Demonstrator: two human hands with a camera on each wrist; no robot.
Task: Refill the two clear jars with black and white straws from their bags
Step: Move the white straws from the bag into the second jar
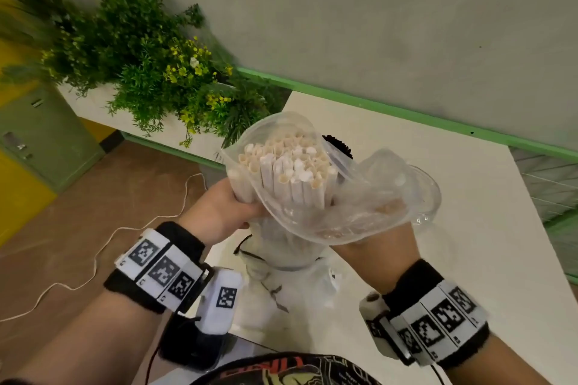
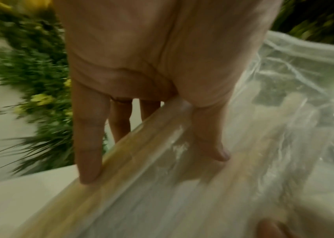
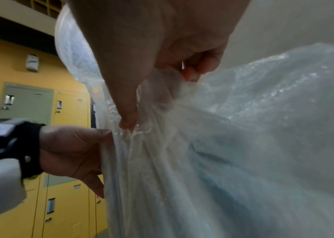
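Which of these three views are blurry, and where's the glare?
Head view: mostly sharp, white straws crisp, soft edges. Left wrist view: heavy motion blur on plants and bag, left hand clearer. Right wrist view: dim, bag streaked, speckled glare on the plastic.

Head view: clear glass jar [image 1: 430,197] mostly hidden behind the crumpled clear plastic bag [image 1: 359,197]; only a curved rim edge shows on the right. Black straw tips [image 1: 339,144] peek out behind the bag; their container is out of sight. Right hand [image 1: 372,247] largely covered by the bag, fingers unseen there. Lower lengths of the white paper straws [image 1: 291,172] veiled by plastic. Left wrist view: heavily motion-blurred; green plants [image 2: 29,72] smeared. Right wrist view: bag contents too hazy to tell.
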